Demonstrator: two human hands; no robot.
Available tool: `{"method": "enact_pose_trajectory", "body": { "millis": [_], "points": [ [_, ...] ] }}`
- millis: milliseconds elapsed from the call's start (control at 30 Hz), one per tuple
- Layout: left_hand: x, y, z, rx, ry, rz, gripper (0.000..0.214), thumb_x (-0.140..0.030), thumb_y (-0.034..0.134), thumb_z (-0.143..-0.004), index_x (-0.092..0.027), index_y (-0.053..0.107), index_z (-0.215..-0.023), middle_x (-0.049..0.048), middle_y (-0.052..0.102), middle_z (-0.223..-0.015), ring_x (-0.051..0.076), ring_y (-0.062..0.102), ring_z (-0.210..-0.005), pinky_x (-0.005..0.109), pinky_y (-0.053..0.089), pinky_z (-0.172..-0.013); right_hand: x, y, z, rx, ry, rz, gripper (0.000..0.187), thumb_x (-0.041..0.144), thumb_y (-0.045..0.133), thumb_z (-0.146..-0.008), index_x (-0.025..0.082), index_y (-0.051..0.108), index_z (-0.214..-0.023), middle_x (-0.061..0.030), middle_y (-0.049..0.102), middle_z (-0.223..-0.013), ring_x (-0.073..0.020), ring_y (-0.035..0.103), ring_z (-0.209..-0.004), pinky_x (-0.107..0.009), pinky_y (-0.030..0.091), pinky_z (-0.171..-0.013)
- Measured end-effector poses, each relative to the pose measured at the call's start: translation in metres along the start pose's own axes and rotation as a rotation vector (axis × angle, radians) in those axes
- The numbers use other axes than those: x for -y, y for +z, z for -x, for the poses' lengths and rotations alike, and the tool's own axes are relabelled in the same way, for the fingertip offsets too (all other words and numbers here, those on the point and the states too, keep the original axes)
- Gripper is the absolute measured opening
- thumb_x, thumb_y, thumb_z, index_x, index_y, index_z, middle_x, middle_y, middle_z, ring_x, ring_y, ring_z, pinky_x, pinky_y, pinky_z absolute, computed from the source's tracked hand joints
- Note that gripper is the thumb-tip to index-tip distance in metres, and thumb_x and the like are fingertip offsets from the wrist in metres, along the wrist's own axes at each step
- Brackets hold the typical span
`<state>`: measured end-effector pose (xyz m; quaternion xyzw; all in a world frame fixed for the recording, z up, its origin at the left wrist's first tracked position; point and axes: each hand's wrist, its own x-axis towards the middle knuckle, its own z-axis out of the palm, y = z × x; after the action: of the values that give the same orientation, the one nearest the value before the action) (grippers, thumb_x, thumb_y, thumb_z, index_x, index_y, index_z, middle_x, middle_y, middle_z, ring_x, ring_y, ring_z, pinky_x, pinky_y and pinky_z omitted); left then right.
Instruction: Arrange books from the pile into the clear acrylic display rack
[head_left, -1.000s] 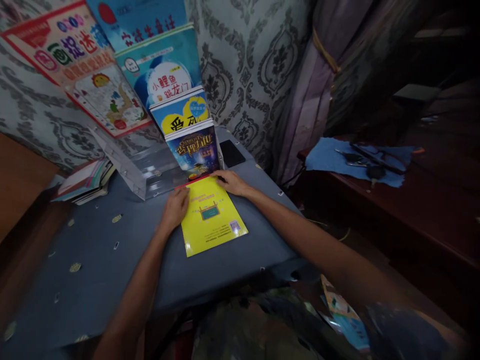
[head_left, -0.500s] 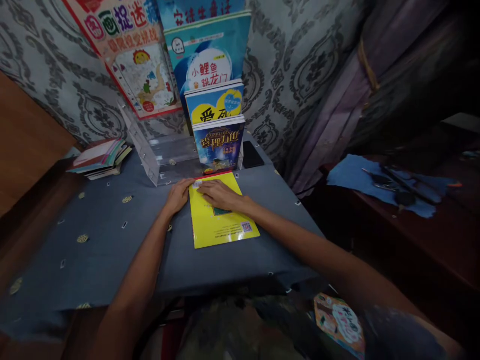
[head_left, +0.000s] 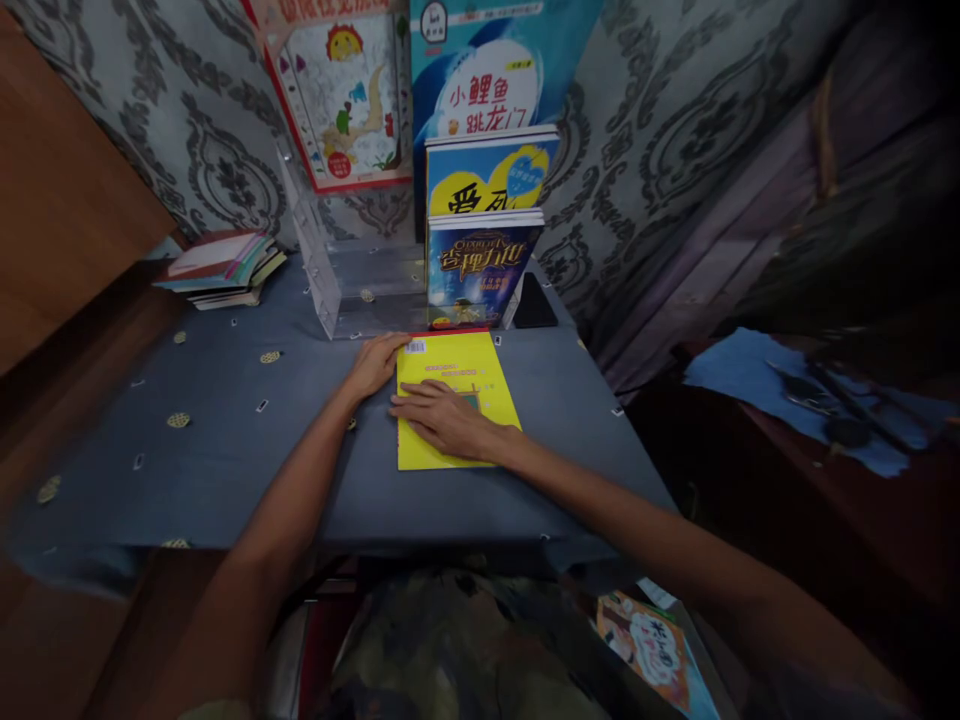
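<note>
A yellow book [head_left: 457,355] lies flat on the cloth-covered table [head_left: 240,470], its barcode at the far left corner and a red strip along its far edge. My right hand [head_left: 446,420] rests palm down across the book's nearer half, fingers stretched out toward its left edge. At the far left corner my left hand [head_left: 379,366] touches the edge, its fingers extended and partly overlapping the cover. Part of a small green picture is hidden under my right hand.
A clear acrylic rack [head_left: 322,280] behind the yellow book holds a dark blue book [head_left: 480,270] and several others. Stacked books [head_left: 225,268] lie back left. A black flat object [head_left: 534,302] sits behind right. Tools lie on a blue cloth [head_left: 739,375] at right.
My right hand has slid toward me over the cover, from the far part to the nearer half, uncovering the barcode. The left hand stays at the corner. The camera view has shifted.
</note>
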<state>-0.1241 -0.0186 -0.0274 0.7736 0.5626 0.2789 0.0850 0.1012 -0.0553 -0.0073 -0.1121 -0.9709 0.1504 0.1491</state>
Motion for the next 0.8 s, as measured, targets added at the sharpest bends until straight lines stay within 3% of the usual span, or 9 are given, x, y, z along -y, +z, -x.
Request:
{"method": "enact_pose_trajectory", "body": {
  "millis": [300, 533, 800],
  "points": [
    [-0.001, 0.0, 0.001, -0.006, 0.014, -0.018, 0.039, -0.016, 0.043, -0.095, -0.016, 0.068, -0.125, 0.0119, 0.069, -0.132, 0.024, 0.063, -0.123, 0.043, 0.047, -0.11, 0.065, 0.008, 0.042, 0.062, -0.125, -0.071, 0.038, 0.025, 0.05, -0.103, 0.018, 0.061, -0.139, -0.0097, 0.061, -0.146, -0.0226, 0.04, -0.148, -0.047, 0.028, -0.124],
    [0.0, 0.002, 0.002, -0.016, -0.002, -0.033, 0.039, -0.019, 0.042, -0.096, -0.017, 0.067, -0.126, 0.0123, 0.068, -0.134, 0.024, 0.061, -0.126, 0.045, 0.047, -0.111, 0.07, 0.004, 0.05, 0.056, -0.058, -0.098, 0.044, 0.027, 0.054, -0.102, 0.018, 0.055, -0.145, -0.0116, 0.055, -0.151, -0.0219, 0.039, -0.149, -0.046, 0.029, -0.125],
    [0.004, 0.006, 0.005, -0.03, 0.026, -0.029, 0.04, -0.019, 0.042, -0.096, -0.017, 0.067, -0.128, 0.0117, 0.066, -0.137, 0.024, 0.06, -0.127, 0.046, 0.046, -0.113, 0.064, -0.008, 0.091, 0.006, 0.154, -0.151, 0.049, 0.029, 0.054, -0.102, 0.019, 0.049, -0.149, -0.0143, 0.05, -0.155, -0.023, 0.038, -0.15, -0.049, 0.03, -0.125]
  ]
}}
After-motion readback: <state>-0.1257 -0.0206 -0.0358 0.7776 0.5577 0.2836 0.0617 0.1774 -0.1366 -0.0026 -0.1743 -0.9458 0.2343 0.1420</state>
